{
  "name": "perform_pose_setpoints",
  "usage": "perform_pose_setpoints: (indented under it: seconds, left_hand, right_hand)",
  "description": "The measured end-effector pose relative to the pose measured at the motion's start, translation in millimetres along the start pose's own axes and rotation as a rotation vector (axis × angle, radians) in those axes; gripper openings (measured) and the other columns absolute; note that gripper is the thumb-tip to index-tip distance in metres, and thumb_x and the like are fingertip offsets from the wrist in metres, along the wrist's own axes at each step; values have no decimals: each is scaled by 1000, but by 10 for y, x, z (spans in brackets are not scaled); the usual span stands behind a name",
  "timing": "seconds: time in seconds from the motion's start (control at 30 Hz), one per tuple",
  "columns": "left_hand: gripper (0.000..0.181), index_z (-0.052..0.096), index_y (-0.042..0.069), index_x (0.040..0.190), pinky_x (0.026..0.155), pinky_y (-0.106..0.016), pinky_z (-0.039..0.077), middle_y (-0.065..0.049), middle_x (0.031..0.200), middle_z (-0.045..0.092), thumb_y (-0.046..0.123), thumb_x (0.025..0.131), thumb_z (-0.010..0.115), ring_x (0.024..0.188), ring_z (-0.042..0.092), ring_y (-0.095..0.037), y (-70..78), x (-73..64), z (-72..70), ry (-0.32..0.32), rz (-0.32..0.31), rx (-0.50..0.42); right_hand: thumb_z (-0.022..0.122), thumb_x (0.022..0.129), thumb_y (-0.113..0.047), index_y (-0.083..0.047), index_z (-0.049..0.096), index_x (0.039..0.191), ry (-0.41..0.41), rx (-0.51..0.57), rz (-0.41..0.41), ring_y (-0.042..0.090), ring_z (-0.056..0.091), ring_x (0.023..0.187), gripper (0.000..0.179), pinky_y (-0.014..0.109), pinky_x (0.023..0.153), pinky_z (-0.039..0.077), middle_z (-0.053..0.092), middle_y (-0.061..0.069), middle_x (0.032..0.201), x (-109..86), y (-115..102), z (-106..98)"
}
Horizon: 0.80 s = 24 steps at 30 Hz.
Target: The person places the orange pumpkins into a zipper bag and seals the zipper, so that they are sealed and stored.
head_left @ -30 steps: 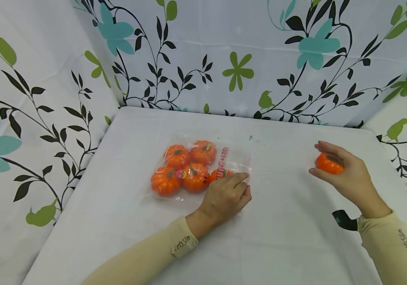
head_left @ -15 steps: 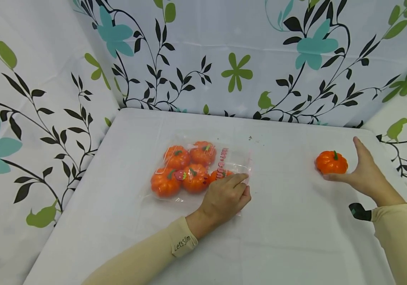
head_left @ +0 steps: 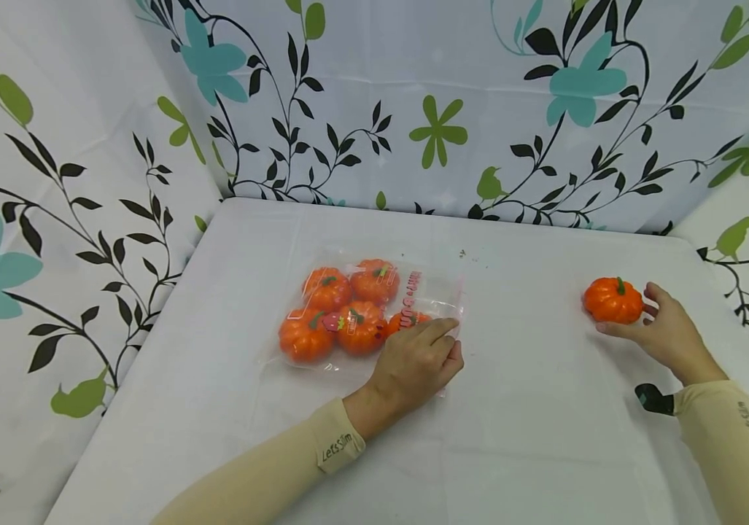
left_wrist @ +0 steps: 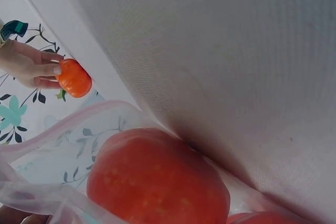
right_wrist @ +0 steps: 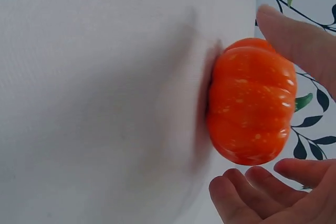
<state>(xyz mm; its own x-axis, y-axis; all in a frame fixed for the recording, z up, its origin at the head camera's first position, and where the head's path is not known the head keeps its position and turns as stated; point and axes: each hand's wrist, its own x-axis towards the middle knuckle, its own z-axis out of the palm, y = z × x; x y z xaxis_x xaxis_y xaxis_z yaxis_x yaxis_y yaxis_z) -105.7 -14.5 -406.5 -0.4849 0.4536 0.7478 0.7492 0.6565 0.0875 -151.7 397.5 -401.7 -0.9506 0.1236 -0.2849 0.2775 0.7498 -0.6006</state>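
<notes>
A small orange toy pumpkin (head_left: 612, 300) with a green stem sits on the white table at the right. My right hand (head_left: 669, 335) is beside it, thumb near its front side. In the right wrist view, fingers (right_wrist: 262, 192) lie a little apart from the pumpkin, loosely bent, and the thumb overlaps its edge; contact is unclear. With my left hand (head_left: 413, 361) I pinch the edge of a clear plastic bag (head_left: 443, 295) that has pink printing. Several more orange pumpkins (head_left: 359, 328) lie inside the bag. One of them is partly hidden by the left hand.
A white cloth covers the table (head_left: 518, 437). Behind and at both sides hangs a curtain (head_left: 361, 73) with leaves and flowers. Small dark marks (head_left: 462, 254) show on the cloth beyond the bag.
My right hand has drawn back to the right from over the pumpkin, spread wide, then brought its fingers in closer beside it. The pumpkin stays on the table. The left hand and bag have not moved.
</notes>
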Motion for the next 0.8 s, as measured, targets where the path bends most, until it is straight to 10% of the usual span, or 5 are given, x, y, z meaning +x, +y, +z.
perform_pose_setpoints:
  seconds: [0.8]
  left_hand:
    - [8,74,9,72,76,-22,58,-2,104,76,7,80,71,90,73,-12,-2,15,-35,-2,-64,-64]
  right_hand:
    - [65,90,-61,5,6,158,9,18,1,61,27,135,112,76,100,31,14,37,158,38,-87,112]
